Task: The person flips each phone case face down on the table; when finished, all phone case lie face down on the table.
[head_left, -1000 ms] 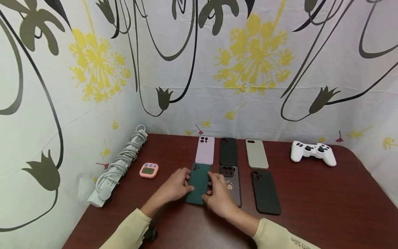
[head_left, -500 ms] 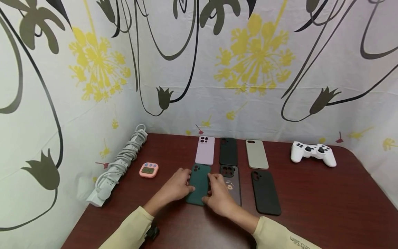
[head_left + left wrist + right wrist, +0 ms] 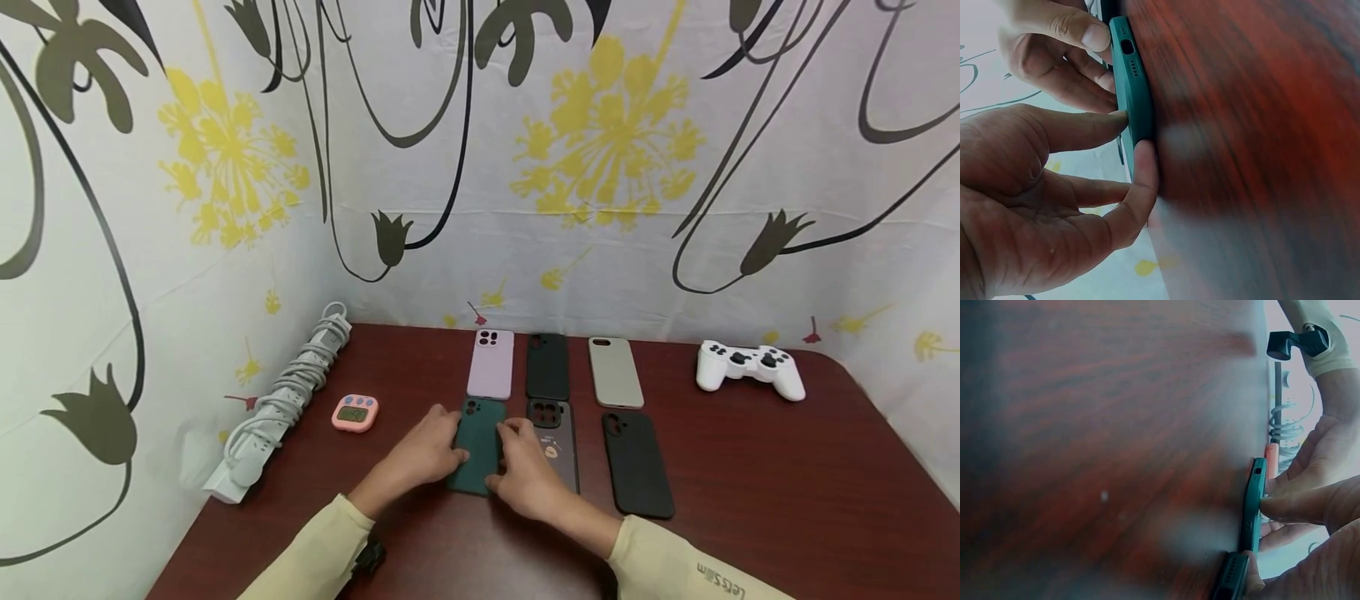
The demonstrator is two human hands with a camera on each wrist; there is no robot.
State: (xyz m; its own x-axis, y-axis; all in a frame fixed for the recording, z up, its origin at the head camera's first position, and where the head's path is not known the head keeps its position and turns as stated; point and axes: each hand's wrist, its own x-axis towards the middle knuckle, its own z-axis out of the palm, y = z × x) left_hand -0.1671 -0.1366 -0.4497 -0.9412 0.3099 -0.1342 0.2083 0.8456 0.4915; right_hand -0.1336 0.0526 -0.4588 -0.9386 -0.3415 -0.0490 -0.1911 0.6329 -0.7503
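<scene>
A dark green phone case (image 3: 477, 447) lies back up on the table, just below a lilac phone case (image 3: 491, 364). My left hand (image 3: 426, 446) grips its left side; in the left wrist view the thumb presses on top and a finger (image 3: 1144, 164) curls at the edge. My right hand (image 3: 527, 469) pinches the opposite side near the lower corner. Directly to the right, a grey phone case with a picture (image 3: 556, 446) is partly covered by that hand. The green case's bottom edge (image 3: 1130, 56), with its port holes, shows in the left wrist view.
Beside the lilac case lie a black phone case (image 3: 548, 367) and a beige one (image 3: 617, 372). Another black case (image 3: 638, 464) sits nearer. A pink timer (image 3: 355, 413), a cord-wrapped power strip (image 3: 281, 400) and a white game controller (image 3: 750, 368) stand around the edges.
The head view has shifted slightly. The green case sits a touch nearer to me, slightly clear of the lilac one, with both hands keeping their hold.
</scene>
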